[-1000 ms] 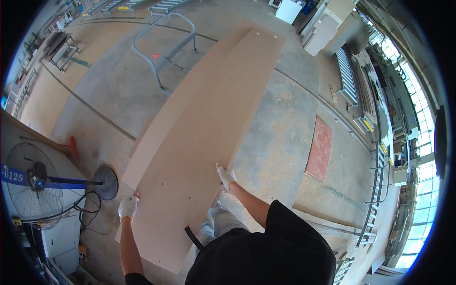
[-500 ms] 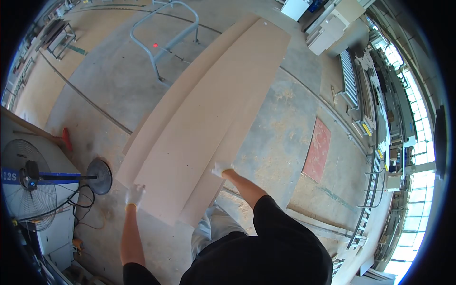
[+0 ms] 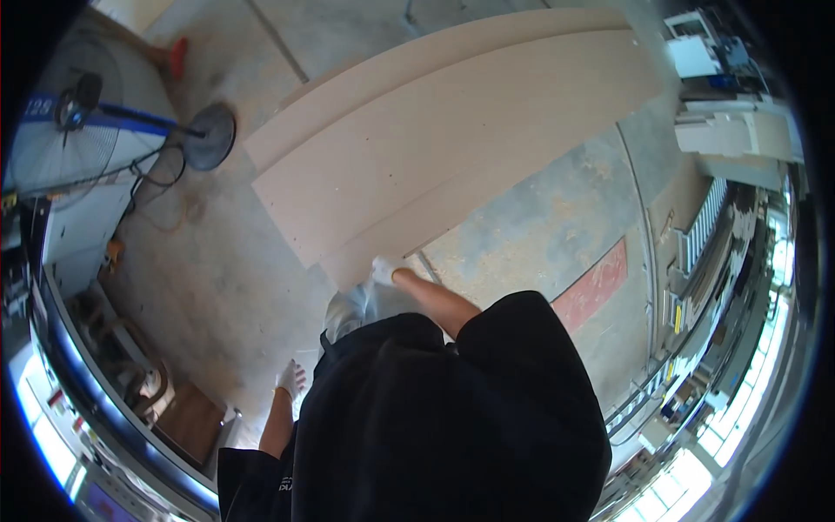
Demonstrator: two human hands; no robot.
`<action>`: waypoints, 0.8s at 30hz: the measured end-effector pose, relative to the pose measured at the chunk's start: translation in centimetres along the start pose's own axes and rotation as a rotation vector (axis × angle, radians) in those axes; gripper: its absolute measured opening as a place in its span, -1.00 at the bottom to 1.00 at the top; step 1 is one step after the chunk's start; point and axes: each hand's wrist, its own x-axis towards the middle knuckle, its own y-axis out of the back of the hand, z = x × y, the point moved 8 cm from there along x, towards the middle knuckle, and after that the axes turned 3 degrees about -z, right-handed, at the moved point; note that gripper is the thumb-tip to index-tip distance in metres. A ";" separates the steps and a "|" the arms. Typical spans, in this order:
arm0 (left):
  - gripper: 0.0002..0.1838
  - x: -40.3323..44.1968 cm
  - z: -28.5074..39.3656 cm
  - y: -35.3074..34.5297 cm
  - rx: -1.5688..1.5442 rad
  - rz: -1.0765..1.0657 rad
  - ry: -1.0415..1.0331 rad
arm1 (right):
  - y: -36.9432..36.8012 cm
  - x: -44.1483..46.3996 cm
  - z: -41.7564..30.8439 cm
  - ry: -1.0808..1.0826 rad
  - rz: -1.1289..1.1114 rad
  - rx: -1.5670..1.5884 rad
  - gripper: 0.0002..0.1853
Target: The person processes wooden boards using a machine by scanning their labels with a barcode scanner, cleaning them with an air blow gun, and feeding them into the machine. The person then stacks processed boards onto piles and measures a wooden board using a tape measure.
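Observation:
Large flat brown boards (image 3: 435, 130) lie overlapped, reaching from the middle of the view to the upper right. My right hand (image 3: 384, 270), in a white glove, is at their near edge, close to my legs. Its fingers are blurred, and whether it touches the board cannot be made out. Down beside my body, away from the boards, hangs my left hand (image 3: 292, 378), also in a pale glove. Its fingers are spread, with nothing in them.
A pedestal fan (image 3: 78, 113) with a round black base (image 3: 210, 137) stands at left, cables near it. Below it is a long dark-framed machine (image 3: 104, 348). A red panel (image 3: 593, 285) lies on the floor at right, before stacked boards and racks (image 3: 696, 287).
My left hand has let go of the boards' near left corner and dropped to my side. My view has turned left and down. The right hand stays by the near edge.

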 end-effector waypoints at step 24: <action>-0.34 2.7 -7.3 -4.3 -0.167 0.023 -0.104 | -9.4 -0.9 3.3 -0.022 0.035 -0.170 -0.60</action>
